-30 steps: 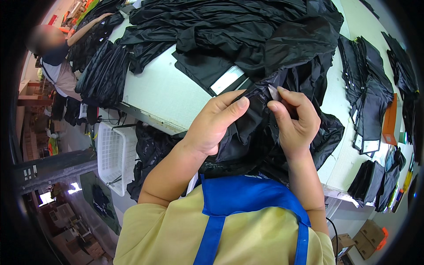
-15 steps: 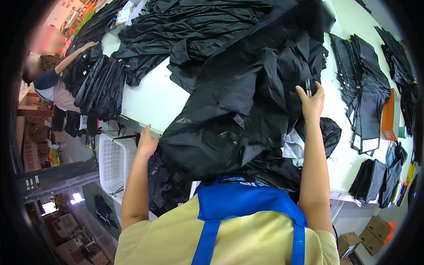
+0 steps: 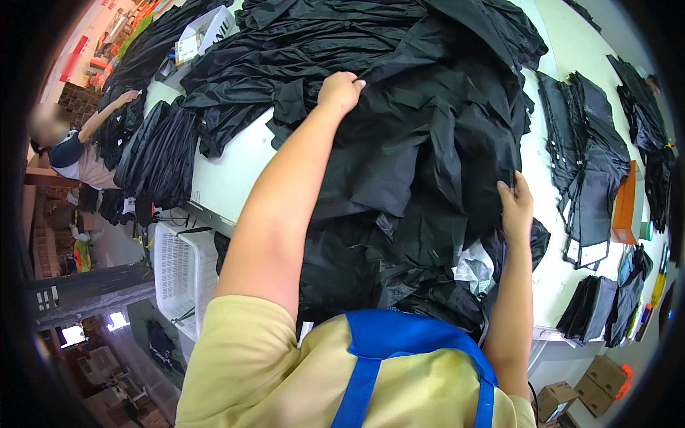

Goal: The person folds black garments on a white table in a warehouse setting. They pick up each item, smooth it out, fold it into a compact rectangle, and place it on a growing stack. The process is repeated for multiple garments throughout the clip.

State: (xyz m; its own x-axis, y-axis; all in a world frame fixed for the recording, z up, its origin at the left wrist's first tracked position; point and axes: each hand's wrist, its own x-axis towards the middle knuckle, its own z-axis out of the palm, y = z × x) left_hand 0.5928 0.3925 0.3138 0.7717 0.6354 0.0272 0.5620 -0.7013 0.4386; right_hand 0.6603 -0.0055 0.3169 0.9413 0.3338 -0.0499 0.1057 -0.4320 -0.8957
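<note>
A large black garment (image 3: 442, 135) of thin, crinkled fabric lies spread in front of me on the white table (image 3: 232, 171). My left hand (image 3: 341, 94) is closed on its left edge, fingers pinching the cloth. On its right edge, lower down, my right hand (image 3: 516, 203) is also closed, thumb and fingers holding the fabric. A white label (image 3: 474, 265) shows beside my right forearm. More bunched black cloth hangs between the garment and my blue apron (image 3: 414, 332). Whatever else might be in my right palm is hidden.
Black garments (image 3: 307, 50) are heaped at the far side. A white plastic basket (image 3: 178, 274) stands by the table at left, where another person (image 3: 71, 153) handles black garments. Folded black garments (image 3: 589, 157) and an orange box (image 3: 625, 207) lie at right.
My left hand has gone from the near left table edge up and across to the garment's left edge. My right hand has come slightly nearer. The garment lies flatter; metal tips seen by that hand no longer show clearly.
</note>
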